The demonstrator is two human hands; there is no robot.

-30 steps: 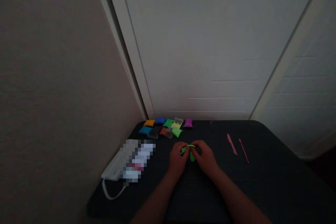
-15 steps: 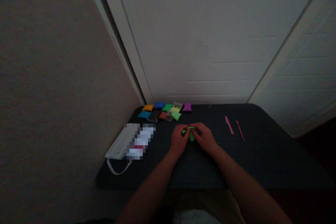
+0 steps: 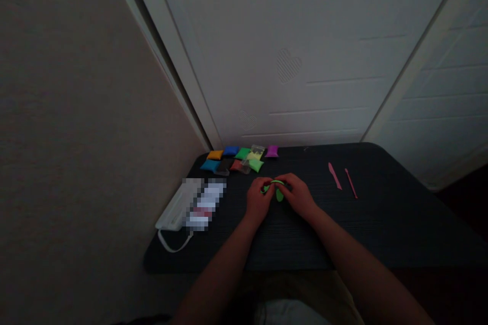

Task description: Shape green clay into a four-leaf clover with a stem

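Both hands meet above the middle of the dark table (image 3: 305, 244). My left hand (image 3: 259, 198) and my right hand (image 3: 299, 193) pinch a thin, curved strip of green modelling clay (image 3: 278, 181) between their fingertips. The strip arches from one hand to the other, and its ends are hidden by the fingers. Just under the hands shows a flat, rounded green clay piece (image 3: 280, 195); whether it joins the strip I cannot tell. More green shows within the curl of my left fingers.
Small bags of coloured clay, among them a purple one (image 3: 272, 151) and a light green one (image 3: 255, 165), lie at the back left. A white case with a strap (image 3: 173, 213) sits at left. To the right lie a pink knife (image 3: 335, 176) and a thin pink stick tool (image 3: 351, 184).
The camera view has shifted slightly. Both hands keep their hold on the green strip, with only small finger movement; a little more green shows inside the left hand.
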